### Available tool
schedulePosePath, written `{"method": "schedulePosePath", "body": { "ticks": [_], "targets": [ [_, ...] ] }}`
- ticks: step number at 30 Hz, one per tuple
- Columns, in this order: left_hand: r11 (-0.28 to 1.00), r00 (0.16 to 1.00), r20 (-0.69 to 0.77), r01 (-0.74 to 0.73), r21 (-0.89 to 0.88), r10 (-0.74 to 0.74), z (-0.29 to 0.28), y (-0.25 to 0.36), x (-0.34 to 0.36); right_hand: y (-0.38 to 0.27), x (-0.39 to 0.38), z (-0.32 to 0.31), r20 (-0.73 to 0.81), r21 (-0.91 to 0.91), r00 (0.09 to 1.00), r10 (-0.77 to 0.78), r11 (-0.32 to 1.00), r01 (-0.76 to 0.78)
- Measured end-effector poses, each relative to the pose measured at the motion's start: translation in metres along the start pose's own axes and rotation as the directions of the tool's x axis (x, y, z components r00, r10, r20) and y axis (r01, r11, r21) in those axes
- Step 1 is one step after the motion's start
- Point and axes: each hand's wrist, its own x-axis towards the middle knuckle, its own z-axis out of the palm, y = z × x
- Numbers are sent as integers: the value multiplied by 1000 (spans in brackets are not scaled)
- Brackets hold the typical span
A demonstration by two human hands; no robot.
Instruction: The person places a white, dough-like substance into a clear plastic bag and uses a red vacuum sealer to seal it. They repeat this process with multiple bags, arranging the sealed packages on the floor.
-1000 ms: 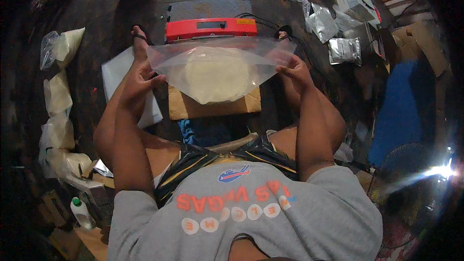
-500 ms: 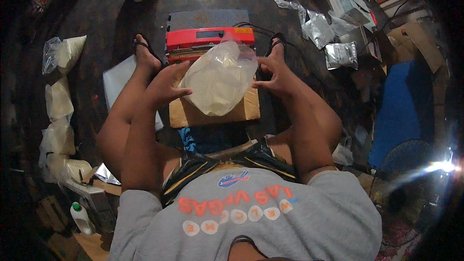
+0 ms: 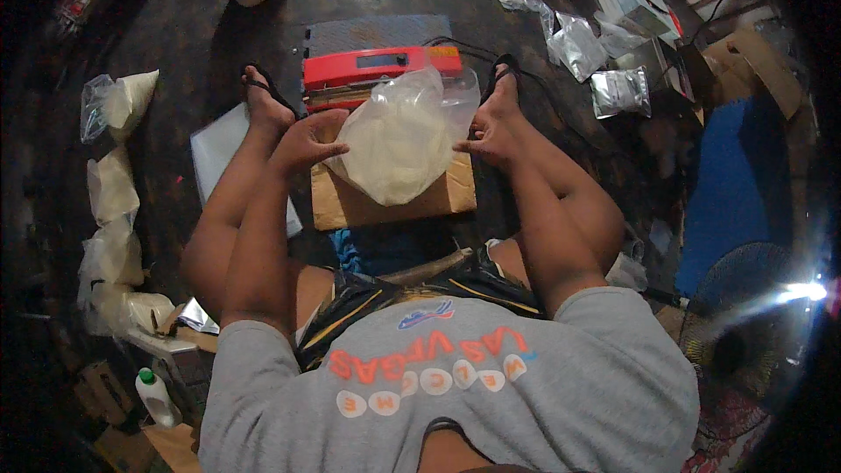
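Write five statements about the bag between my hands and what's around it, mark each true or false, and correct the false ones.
1. The clear plastic bag of pale, cream-coloured contents is between the bare left hand and the bare right hand. True.
2. The long red machine lies between the bag and the person's torso. False: the red machine lies beyond the bag.
3. The white plastic bottle has a green cap. True.
4. The long, flat blue sheet is on the person's left. False: the blue sheet is on the right.
5. Several filled, translucent plastic bags line the left side. True.
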Motion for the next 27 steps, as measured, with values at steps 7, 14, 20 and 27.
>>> {"method": "schedulePosePath", "body": {
  "ticks": [7,14,20,27],
  "targets": [
    [919,977,-87,-153,363,197,21,-24,18,9,2,7,59,173,998,-10,985,0],
    [947,954,-136,-234,221,267,27,-23,15,-18,-11,13,-38,67,998,-49,996,52],
    [941,998,-45,52,334,-39,10,-35,20,19,4,8,3,191,998,-56,980,55],
    [992,953,-300,-77,-97,45,-8,-11,-30,36,-2,-39,-42,123,999,-19,992,24]
  ]
}}
